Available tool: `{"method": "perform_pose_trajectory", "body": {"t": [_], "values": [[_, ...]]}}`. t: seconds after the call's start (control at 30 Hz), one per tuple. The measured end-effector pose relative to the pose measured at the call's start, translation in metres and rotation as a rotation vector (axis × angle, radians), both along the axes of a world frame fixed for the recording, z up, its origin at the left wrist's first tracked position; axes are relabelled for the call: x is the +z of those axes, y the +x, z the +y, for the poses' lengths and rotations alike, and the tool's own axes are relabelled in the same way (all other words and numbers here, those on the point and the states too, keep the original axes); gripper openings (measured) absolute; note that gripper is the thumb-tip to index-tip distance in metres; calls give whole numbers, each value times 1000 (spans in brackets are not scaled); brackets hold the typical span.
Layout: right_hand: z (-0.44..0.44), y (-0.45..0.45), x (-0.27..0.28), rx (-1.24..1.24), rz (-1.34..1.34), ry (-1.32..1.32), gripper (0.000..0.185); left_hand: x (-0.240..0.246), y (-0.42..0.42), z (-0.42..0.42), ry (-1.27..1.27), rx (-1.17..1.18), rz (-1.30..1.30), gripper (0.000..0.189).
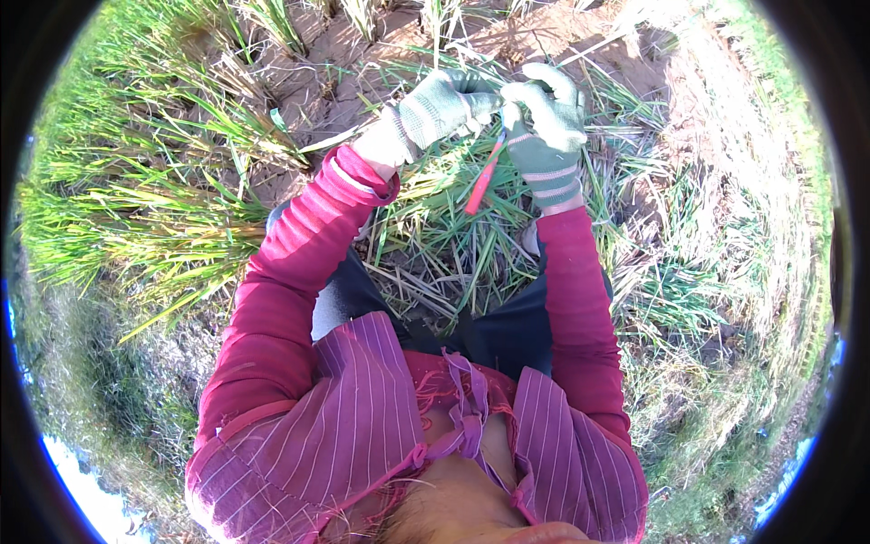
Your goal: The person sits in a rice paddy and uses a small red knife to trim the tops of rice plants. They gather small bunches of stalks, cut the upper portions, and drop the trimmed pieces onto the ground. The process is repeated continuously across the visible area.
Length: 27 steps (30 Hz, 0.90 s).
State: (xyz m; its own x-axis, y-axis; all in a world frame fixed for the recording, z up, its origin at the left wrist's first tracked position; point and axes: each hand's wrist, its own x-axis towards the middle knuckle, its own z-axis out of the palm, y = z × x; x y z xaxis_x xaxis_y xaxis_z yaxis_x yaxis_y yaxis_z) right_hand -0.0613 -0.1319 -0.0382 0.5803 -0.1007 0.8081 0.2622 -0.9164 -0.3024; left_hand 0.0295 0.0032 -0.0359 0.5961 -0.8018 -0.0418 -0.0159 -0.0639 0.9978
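Observation:
In front of me both hands, in pale green knit gloves with striped cuffs, meet at the fingertips. My left hand [442,112] reaches in from the left with its fingers bent; whether something thin is pinched there cannot be made out. My right hand [547,126] has curled fingers and is closed on a slim hand tool with a red handle [484,180]. The handle slants down toward my body, and a bluish part runs up under the glove. Its working end is hidden. Below the hands lies a heap of cut green stalks [448,197].
Standing grass-like crop plants [156,204], probably rice, crowd the left side. Cut stubble clumps [360,20] rise from brown soil [299,95] ahead. Strewn straw [734,204] covers the right. My shoes and dark-trousered legs [513,323] flank the cut stalks.

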Motion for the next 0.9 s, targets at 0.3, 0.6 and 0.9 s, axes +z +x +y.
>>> {"method": "perform_pose_trajectory", "body": {"t": [0.3, 0.6, 0.9], "values": [[1, 2, -10, -38, 24, 59, 18, -1, 0, 0, 14, -28, 41, 23], [-15, 3, -14, -69, 113, 66, 13, -4, 2, 2, 107, -89, -172, 20], [-11, -4, -8, -68, 105, 130, 10, -2, 13, 5, -57, 129, -22, 21]]}}
